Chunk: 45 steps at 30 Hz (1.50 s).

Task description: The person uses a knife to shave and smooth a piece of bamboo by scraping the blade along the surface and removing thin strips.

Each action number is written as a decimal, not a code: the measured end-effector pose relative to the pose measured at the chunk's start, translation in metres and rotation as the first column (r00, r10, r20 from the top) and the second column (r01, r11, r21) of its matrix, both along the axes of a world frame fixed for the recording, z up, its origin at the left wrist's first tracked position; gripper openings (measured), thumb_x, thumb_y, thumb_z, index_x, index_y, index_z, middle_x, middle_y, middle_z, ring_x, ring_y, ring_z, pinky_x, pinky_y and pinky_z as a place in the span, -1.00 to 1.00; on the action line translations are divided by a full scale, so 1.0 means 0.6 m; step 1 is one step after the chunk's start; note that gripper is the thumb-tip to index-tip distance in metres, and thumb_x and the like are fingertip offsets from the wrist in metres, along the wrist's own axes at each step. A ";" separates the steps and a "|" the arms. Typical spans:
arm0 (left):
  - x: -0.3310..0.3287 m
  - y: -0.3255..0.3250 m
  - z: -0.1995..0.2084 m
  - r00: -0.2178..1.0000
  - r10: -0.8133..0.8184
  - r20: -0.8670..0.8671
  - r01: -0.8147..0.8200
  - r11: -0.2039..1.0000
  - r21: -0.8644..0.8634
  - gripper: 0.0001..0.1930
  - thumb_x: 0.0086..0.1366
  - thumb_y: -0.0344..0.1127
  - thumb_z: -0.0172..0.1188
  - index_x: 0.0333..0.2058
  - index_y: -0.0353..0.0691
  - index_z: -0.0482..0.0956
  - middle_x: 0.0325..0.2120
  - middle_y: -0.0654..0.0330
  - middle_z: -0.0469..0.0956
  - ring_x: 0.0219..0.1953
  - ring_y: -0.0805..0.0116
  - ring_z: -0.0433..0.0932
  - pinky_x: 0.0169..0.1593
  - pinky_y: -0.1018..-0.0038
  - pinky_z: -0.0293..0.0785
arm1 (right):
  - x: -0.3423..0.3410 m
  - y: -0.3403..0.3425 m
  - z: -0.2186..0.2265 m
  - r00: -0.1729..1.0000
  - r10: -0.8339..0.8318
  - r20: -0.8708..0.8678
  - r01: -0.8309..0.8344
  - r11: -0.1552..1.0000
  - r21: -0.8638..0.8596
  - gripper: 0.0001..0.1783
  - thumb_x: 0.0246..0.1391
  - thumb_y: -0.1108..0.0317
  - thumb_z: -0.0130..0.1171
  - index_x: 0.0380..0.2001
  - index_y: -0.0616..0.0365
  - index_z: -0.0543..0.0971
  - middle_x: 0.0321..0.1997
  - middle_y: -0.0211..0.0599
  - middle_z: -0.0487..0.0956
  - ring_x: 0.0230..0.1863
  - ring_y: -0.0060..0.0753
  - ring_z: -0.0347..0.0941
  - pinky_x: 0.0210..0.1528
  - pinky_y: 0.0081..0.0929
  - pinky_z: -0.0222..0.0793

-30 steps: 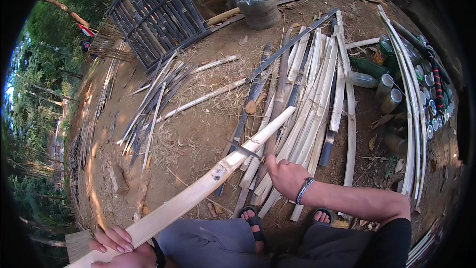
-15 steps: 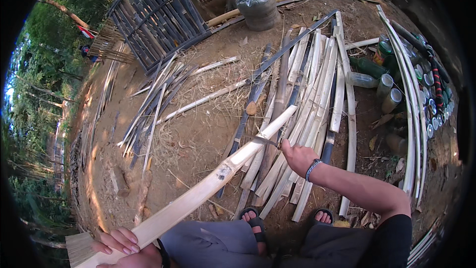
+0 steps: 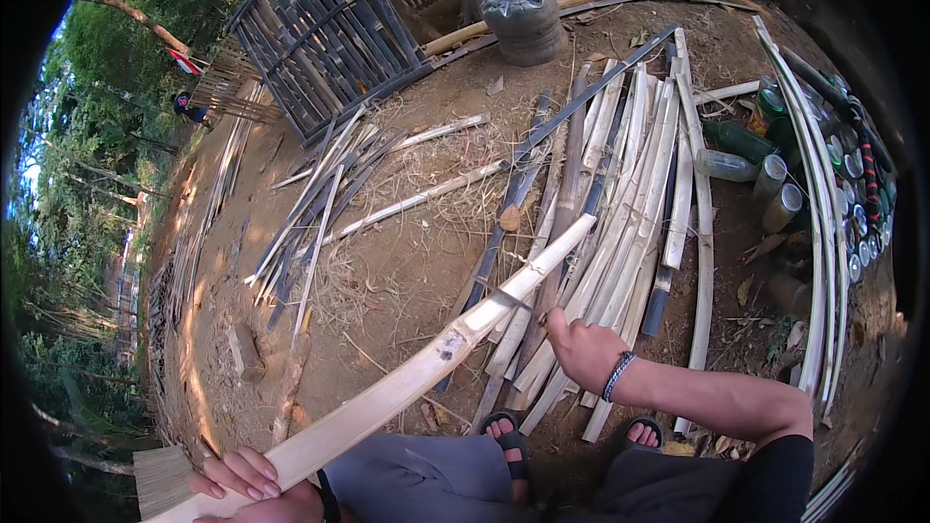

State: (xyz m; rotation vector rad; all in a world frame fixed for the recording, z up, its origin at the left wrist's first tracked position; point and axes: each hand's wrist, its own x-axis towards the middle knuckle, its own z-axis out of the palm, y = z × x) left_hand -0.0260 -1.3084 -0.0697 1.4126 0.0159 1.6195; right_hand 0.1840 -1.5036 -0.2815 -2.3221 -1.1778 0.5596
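Note:
A long pale split-bamboo slat (image 3: 387,395) runs slantwise from the lower left toward the middle, with a dark patch at its node. My left hand (image 3: 254,490) is closed around its near end. In my right hand (image 3: 585,353), closed on the handle, is a knife whose thin dark blade (image 3: 508,297) lies across the slat's far part, beyond the node. My right fingers cover most of the handle. A thin shaving appears to stand up from the slat just past the blade.
Beneath the slat's far end lies a pile of bamboo slats (image 3: 630,223). Thinner strips (image 3: 315,203) and curled shavings are heaped at left. Glass bottles (image 3: 741,142) and long strips (image 3: 814,203) lie at right. A bamboo panel (image 3: 325,44) and filled plastic container (image 3: 523,24) stand behind.
The knife and my right hand have come nearer to me along the slat. My left hand keeps its hold. The whole view has shifted slightly.

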 end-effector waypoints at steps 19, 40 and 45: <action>0.005 -0.002 -0.011 0.997 -0.071 -0.001 0.071 0.997 0.024 -0.55 0.41 0.14 -0.31 -0.47 -0.10 0.16 -0.72 0.33 0.10 -0.77 0.56 0.07 -0.67 0.63 0.03 | 0.088 -0.022 -0.090 0.995 -0.101 0.028 0.104 0.987 -0.124 -0.86 0.12 0.48 -0.15 -0.26 0.29 0.24 -0.55 0.13 0.54 -0.47 0.12 0.57 -0.48 -0.12 0.51; -0.006 0.007 -0.007 1.000 0.002 -0.021 -0.001 1.000 0.027 -0.55 0.42 0.12 -0.35 -0.48 -0.13 0.16 -0.72 0.32 0.09 -0.76 0.56 0.06 -0.68 0.64 0.03 | 0.022 0.002 -0.002 0.999 0.040 0.025 -0.040 0.999 -0.005 -0.85 0.12 0.47 -0.15 -0.25 0.30 0.22 -0.58 0.11 0.54 -0.51 0.13 0.56 -0.52 -0.09 0.49; -0.011 0.016 -0.006 0.943 -0.332 0.023 0.332 0.943 -0.007 -0.40 0.31 0.32 -0.24 -0.42 -0.18 0.33 -0.71 0.26 0.22 -0.75 0.44 0.15 -0.63 0.49 0.09 | 0.117 -0.044 -0.120 0.984 -0.174 -0.036 0.166 0.973 -0.159 -0.85 0.13 0.47 -0.18 -0.26 0.32 0.22 -0.56 0.21 0.55 -0.47 0.16 0.56 -0.43 -0.08 0.50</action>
